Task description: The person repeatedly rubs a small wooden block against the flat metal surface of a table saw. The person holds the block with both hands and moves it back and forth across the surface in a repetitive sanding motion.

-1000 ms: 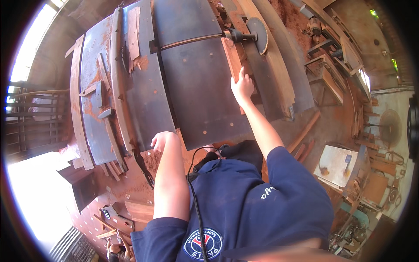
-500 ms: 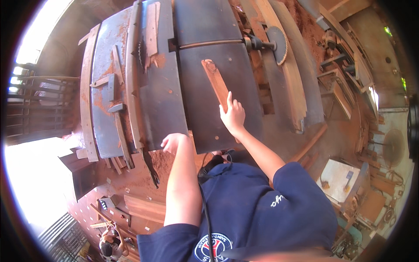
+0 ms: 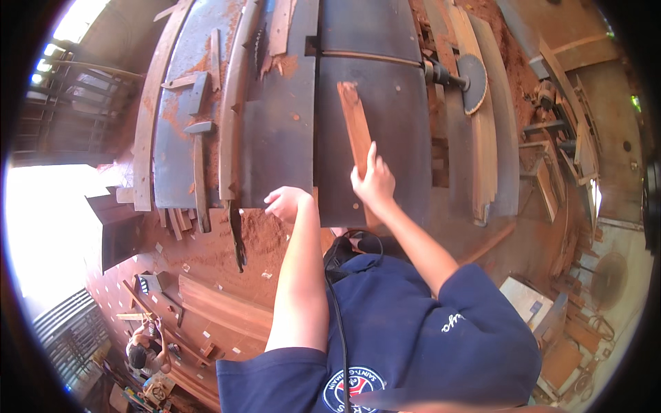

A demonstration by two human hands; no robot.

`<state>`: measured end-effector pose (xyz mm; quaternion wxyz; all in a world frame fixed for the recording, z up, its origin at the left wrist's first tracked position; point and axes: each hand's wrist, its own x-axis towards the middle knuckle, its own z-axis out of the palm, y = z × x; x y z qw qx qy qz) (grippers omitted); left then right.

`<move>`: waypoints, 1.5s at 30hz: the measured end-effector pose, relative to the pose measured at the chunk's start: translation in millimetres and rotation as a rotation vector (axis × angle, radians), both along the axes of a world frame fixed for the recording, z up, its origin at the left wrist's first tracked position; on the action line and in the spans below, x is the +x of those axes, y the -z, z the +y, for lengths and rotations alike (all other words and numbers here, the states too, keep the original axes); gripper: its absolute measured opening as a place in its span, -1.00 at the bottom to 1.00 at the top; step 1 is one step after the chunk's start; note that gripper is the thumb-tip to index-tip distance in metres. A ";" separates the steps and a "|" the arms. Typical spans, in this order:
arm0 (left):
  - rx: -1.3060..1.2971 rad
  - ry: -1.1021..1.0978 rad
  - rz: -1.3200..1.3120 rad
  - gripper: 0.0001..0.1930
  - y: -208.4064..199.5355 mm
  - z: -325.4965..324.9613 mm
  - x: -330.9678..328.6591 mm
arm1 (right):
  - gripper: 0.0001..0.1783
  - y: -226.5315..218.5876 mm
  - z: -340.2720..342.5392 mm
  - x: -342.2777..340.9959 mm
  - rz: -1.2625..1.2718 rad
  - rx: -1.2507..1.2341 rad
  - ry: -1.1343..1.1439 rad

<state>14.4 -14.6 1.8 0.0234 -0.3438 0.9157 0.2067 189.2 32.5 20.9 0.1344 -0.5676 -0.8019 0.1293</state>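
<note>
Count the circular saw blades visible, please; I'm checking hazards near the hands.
1 in plain view: a circular saw blade on a shaft beyond the table's far right edge, away from both hands. Others may be hidden among the clutter.

I see a narrow reddish-brown wooden strip (image 3: 357,134) lying flat on the dark metal surface (image 3: 392,89), running lengthwise away from me. Its far end looks rough and pale. Its near end sits under my right hand (image 3: 375,184), fingers (image 3: 372,155) pressing on it.
</note>
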 end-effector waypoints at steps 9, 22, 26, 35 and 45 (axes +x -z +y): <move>0.151 0.014 0.031 -0.52 -17.3 -3.1 2.0 | -0.05 11.5 28.4 -40.1 0.037 -0.022 -0.071; 0.532 1.337 0.216 -0.31 -60.9 -53.9 111.5 | -0.11 37.1 99.0 128.3 -0.219 -0.016 0.236; 0.077 1.555 0.284 -0.20 -40.7 33.9 109.1 | -0.07 43.4 100.0 125.5 -0.112 0.003 0.285; -0.371 1.427 0.422 -0.28 2.8 98.6 100.8 | -0.10 28.8 100.8 122.9 0.021 -0.154 0.287; -0.381 1.594 0.295 -0.16 -11.6 -44.0 143.4 | -0.44 38.8 110.0 129.9 0.624 -0.177 0.434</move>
